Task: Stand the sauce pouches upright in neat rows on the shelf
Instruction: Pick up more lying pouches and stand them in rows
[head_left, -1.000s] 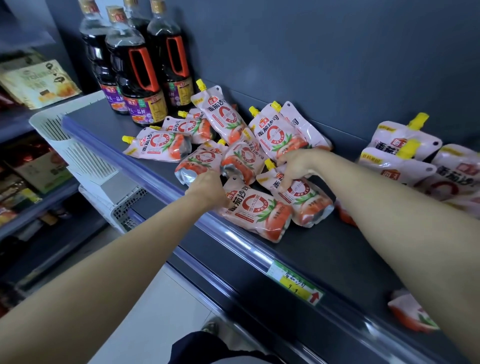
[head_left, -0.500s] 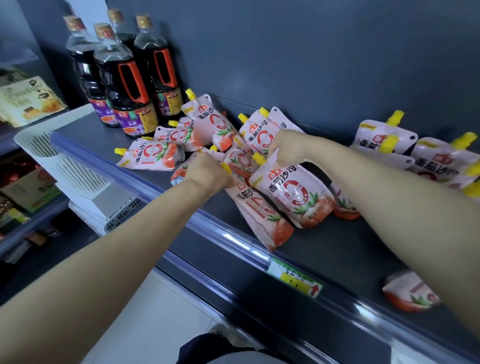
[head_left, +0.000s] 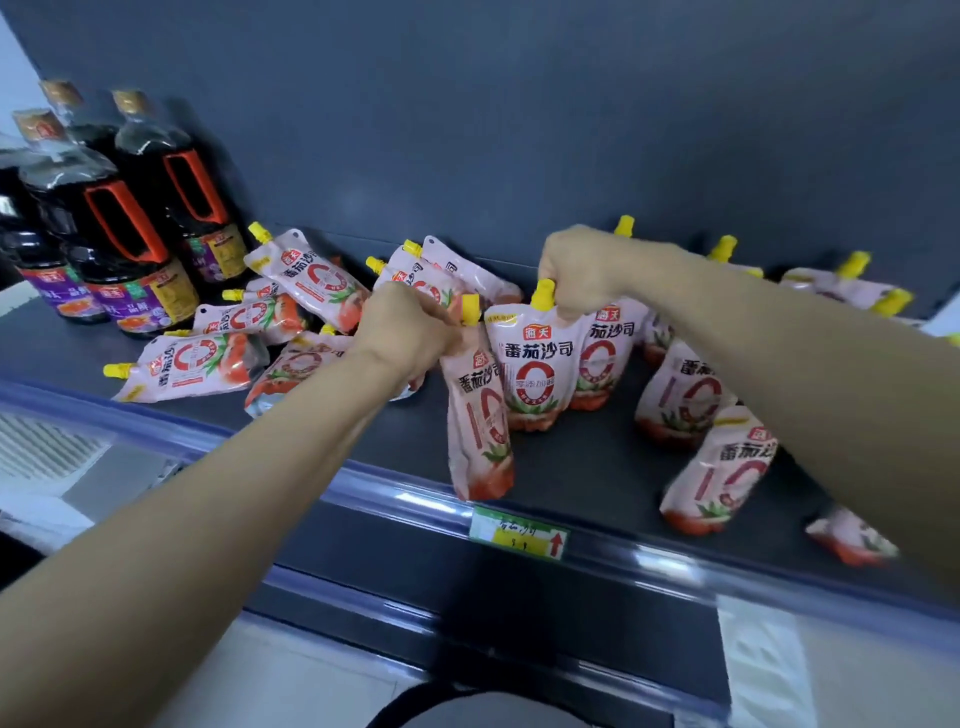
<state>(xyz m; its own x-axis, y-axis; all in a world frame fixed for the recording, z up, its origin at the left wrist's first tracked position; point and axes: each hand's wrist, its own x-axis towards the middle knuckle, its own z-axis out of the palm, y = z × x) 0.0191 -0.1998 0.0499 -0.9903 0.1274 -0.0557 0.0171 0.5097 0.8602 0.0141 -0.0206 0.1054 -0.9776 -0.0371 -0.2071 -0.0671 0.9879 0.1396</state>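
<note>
This is a shop, in a grocery aisle. The dark metal shelf (head_left: 597, 467) has a clear price rail (head_left: 395, 496) along its front edge, with a green-and-yellow price label (head_left: 519, 532) clipped in. Many identical tomato sauce pouches (head_left: 537, 364) crowd it. Matching large dark sauce bottles (head_left: 130, 244) with printed labels stand at its left end.

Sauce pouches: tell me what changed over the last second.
The left grip, holding the front pouch by its top, raised it from lying flat to hanging upright at the shelf edge. The right grip, pinching the second pouch under its cap, lifted it upright just behind. The flat pouches on the left and the dark bottles stayed put.
</note>
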